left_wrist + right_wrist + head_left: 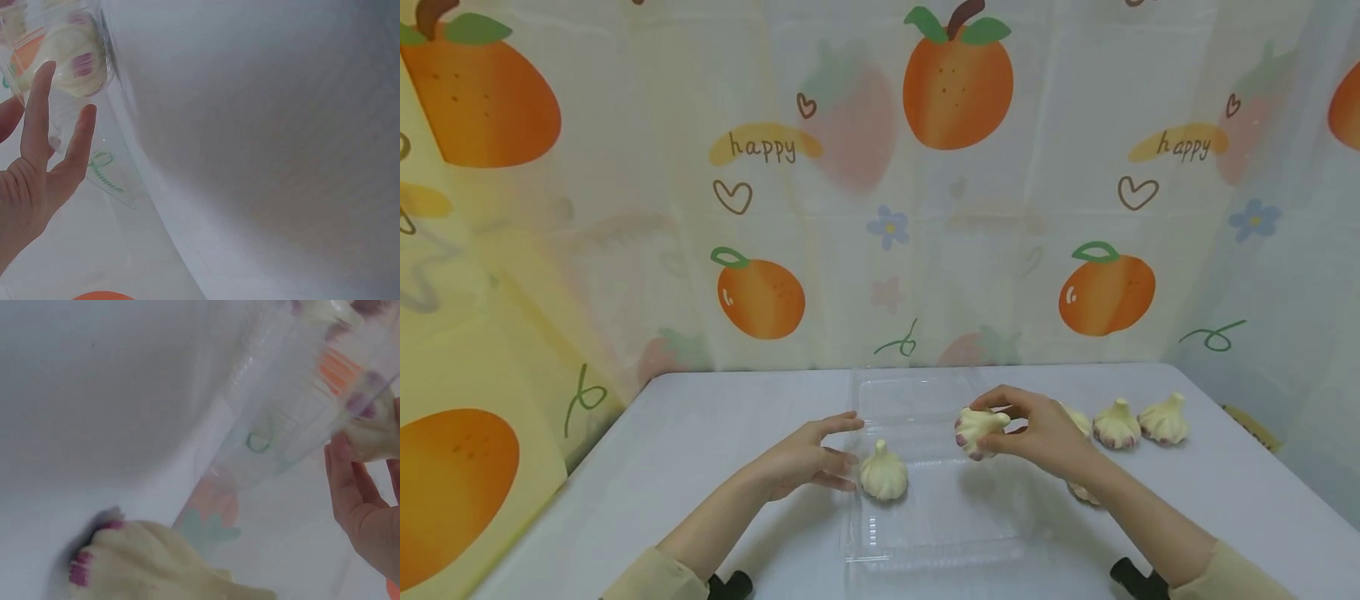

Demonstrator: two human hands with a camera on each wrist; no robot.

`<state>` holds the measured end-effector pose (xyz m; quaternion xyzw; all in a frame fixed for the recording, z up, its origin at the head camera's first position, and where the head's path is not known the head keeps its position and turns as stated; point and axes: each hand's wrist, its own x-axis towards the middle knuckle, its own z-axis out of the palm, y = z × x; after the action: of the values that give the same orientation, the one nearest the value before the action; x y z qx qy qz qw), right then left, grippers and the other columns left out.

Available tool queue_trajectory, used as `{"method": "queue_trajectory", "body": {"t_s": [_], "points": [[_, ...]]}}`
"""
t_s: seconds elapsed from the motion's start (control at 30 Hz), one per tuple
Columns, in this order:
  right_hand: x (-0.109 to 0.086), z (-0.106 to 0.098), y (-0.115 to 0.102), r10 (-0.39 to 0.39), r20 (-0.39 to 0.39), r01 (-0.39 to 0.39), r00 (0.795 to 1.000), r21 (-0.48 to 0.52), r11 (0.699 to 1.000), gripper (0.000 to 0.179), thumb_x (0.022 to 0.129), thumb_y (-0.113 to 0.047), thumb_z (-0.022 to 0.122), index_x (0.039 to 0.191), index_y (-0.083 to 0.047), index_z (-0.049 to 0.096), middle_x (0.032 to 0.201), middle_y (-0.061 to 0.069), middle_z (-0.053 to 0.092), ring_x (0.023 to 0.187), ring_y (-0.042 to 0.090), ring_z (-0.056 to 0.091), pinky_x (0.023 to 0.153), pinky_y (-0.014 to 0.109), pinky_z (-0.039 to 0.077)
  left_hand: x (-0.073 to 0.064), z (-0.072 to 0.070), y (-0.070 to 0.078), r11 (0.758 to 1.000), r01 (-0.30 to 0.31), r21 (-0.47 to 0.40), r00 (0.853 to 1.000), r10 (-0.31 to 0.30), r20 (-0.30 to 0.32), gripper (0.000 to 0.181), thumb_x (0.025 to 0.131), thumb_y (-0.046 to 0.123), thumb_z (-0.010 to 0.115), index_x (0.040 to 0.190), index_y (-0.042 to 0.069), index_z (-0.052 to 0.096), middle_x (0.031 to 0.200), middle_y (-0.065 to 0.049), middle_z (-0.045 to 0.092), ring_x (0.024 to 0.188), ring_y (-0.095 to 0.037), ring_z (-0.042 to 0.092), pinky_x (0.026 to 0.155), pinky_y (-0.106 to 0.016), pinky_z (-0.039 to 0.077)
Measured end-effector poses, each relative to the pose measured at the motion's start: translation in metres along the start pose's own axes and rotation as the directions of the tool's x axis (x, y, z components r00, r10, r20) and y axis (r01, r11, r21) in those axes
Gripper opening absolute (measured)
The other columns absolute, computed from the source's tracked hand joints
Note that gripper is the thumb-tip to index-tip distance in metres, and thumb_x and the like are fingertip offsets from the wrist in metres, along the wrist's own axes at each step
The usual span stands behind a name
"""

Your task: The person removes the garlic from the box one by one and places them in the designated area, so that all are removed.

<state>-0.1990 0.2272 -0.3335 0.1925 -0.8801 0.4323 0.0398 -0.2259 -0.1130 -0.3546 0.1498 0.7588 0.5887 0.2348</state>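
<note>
In the head view, a clear plastic container (pixel 955 533) lies on the table with its lid folded back behind it. One pale garlic bulb (pixel 883 475) sits inside at the left, stem up. My right hand (pixel 1045 429) pinches a second garlic bulb (pixel 979 429) between thumb and fingers, above the container's right part, its stem pointing right. Beside the container's left wall is my left hand (pixel 812 458), fingers spread and holding nothing. The left wrist view has the fingers (pixel 39 119) right at the clear wall, a purple-marked bulb (pixel 81 59) showing behind it.
Several more garlic bulbs (pixel 1117 425) stand on the white table (pixel 700 433) right of the container, some partly hidden by my right hand and forearm. A fruit-patterned curtain (pixel 887 250) hangs behind the table's back edge.
</note>
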Motion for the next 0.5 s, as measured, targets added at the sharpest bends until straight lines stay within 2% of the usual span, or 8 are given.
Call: {"method": "queue_trajectory", "body": {"t_s": [0.23,0.37,0.5], "points": [[-0.004,-0.02,0.004,0.004,-0.037,-0.005,0.999,-0.043,0.999,0.036,0.081,-0.034,0.08,0.115,-0.034,0.067,0.12,-0.005,0.069,0.1,0.013,0.066,0.072,0.023,0.057,0.001,0.001,0.002,1.0,-0.002,0.001,1.0,0.002,0.002,0.069,0.087,-0.008,0.058,0.151,-0.004,0.033,0.168,-0.016,0.008,0.129,-0.039,0.054,0.086,-0.038,0.064],[-0.007,-0.032,0.003,0.012,-0.051,-0.014,0.999,-0.049,0.999,0.035,0.082,-0.035,0.079,0.115,-0.033,0.067,0.121,-0.003,0.069,0.1,0.012,0.065,0.071,0.024,0.056,0.0,0.0,0.002,1.0,0.0,0.004,1.0,0.0,0.001,0.068,0.087,-0.008,0.058,0.151,-0.004,0.033,0.168,-0.016,0.008,0.128,-0.038,0.055,0.086,-0.038,0.064],[-0.01,-0.045,0.003,0.029,-0.067,-0.033,0.997,-0.059,0.998,0.033,0.084,-0.037,0.077,0.115,-0.033,0.067,0.123,-0.006,0.068,0.105,0.012,0.063,0.077,0.023,0.055,0.0,0.001,0.002,1.0,0.0,0.005,1.0,0.0,0.002,0.069,0.087,-0.008,0.058,0.151,-0.004,0.033,0.168,-0.016,0.008,0.13,-0.04,0.053,0.086,-0.038,0.064]]}}
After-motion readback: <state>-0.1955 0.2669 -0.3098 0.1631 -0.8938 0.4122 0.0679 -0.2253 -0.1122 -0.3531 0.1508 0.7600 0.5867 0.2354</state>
